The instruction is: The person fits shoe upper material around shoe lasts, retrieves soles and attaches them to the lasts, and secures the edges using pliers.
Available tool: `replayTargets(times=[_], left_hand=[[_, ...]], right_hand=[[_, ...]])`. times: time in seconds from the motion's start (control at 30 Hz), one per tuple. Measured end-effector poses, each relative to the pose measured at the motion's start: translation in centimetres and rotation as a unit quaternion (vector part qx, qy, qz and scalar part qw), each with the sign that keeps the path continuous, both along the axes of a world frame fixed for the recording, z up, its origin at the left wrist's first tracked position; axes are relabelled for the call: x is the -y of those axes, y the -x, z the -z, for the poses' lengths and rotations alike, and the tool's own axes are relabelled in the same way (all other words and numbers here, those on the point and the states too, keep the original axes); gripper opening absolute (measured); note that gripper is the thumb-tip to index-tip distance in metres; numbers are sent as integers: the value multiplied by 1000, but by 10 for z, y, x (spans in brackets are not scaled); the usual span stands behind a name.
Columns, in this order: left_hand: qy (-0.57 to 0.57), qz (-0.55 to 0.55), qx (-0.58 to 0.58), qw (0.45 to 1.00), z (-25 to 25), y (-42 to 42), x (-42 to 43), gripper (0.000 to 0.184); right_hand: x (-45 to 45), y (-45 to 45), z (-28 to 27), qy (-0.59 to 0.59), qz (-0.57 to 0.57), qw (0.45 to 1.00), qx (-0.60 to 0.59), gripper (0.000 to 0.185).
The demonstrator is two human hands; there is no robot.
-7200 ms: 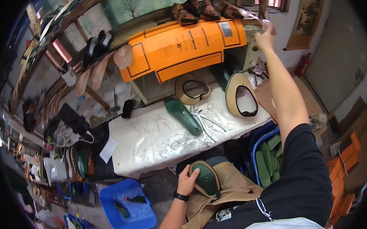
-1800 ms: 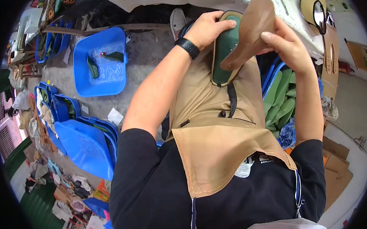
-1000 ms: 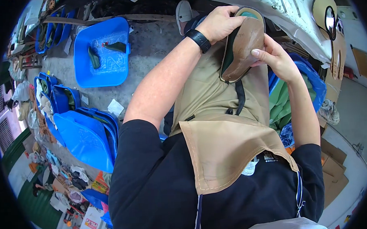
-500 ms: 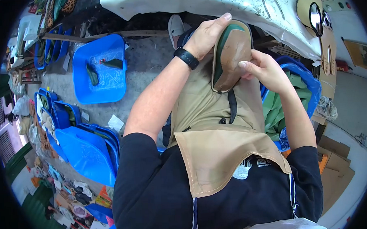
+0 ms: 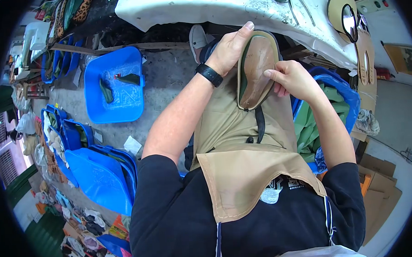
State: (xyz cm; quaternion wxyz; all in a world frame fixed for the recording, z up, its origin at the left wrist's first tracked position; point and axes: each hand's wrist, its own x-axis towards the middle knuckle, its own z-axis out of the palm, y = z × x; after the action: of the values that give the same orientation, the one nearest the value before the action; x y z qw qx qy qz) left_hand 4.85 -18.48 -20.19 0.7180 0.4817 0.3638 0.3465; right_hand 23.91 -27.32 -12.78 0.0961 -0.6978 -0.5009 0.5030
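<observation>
An unfinished shoe (image 5: 258, 64) is held up over my lap, its brown, scuffed inner face toward me. A tan edge runs around it, and a dark green strip shows along its left side. My left hand (image 5: 229, 49) grips the upper left side, thumb pointing up along the rim and fingers hidden behind. At the right rim, my right hand (image 5: 290, 80) is closed in a pinch, with the thumb lying over the brown face and the other fingers curled. Whether a small piece is between those fingertips cannot be made out.
A white-covered table (image 5: 187, 10) stands in front. To the left, a blue bin (image 5: 115, 115) on the floor holds two dark green pieces. Another blue bin (image 5: 353, 101), full of green pieces, is close at my right. Several blue bins (image 5: 98, 177) lean together at the left.
The shoe has tipped, so less green shows on its left side. My right thumb has slid slightly up and left along the edge. The whole view has shifted a little downward.
</observation>
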Motion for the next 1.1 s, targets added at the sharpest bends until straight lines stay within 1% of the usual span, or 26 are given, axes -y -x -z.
replayTargets(times=[0.07, 0.2, 0.27, 0.3, 0.33, 0.37, 0.43, 0.47, 0.5, 0.53, 0.6, 0.63, 0.7, 0.73, 0.8, 0.87, 0.93, 0.97, 1.03, 1.1], left_hand=[[2, -4, 9, 1000, 1, 0, 1, 60], [-67, 23, -65, 995, 0, 3, 3, 39], [-52, 21, -22, 998, -2, 3, 4, 24], [-60, 28, -9, 998, 0, 4, 3, 24], [-41, 43, 0, 998, 2, 6, 2, 27], [-23, 59, 7, 998, 4, 1, 1, 32], [-18, 53, 34, 998, -1, -11, 4, 29], [-4, 42, 47, 998, -3, -10, 7, 26], [10, 29, 57, 998, -4, -9, 8, 23], [25, 18, 66, 997, -5, -7, 9, 20], [19, 20, 68, 997, -3, -8, 7, 21], [16, 22, 70, 997, -2, -9, 8, 21], [15, 27, 72, 997, 0, -7, 9, 22], [17, 27, 69, 997, 0, -4, 7, 22], [12, 37, 56, 998, 1, -1, 5, 25], [5, 46, 48, 998, 1, -1, 2, 28], [-1, 43, 44, 998, -1, -2, 2, 27], [-9, 40, 39, 998, -3, -2, 4, 25], [-28, 29, 29, 999, -5, 1, 5, 23], [-18, 17, 31, 999, -7, 3, 4, 23]], right_hand=[[0, -1, 2, -5, 2, 1000, -9, 32], [1, 2, 0, -12, -3, 1000, -4, 30], [3, 1, 5, -21, -16, 999, 32, 33], [4, 0, 7, -28, -9, 999, 45, 33], [5, 0, 9, -97, -108, 977, 155, 36], [2, -3, 6, -160, -205, 930, 262, 40], [-31, -9, -31, -156, -142, 929, 304, 46], [-49, -18, -38, -184, 7, 950, 252, 50], [-76, -40, -23, -308, 50, 900, 305, 51], [-103, -62, -1, -424, 94, 831, 349, 53], [-147, -82, 23, -421, 85, 779, 458, 55], [-159, -88, 22, -422, 85, 779, 456, 55], [-171, -95, 24, -283, 38, 873, 395, 55], [-168, -93, 17, -281, 38, 875, 392, 55], [-154, -93, -3, -194, -23, 897, 396, 54], [-140, -93, -19, -108, -86, 907, 399, 54], [-127, -95, -16, -115, -94, 880, 451, 50], [-119, -99, -13, -111, -101, 881, 449, 50], [-105, -114, -6, -179, -64, 871, 454, 48], [-85, -137, 5, -255, -41, 905, 339, 39]])
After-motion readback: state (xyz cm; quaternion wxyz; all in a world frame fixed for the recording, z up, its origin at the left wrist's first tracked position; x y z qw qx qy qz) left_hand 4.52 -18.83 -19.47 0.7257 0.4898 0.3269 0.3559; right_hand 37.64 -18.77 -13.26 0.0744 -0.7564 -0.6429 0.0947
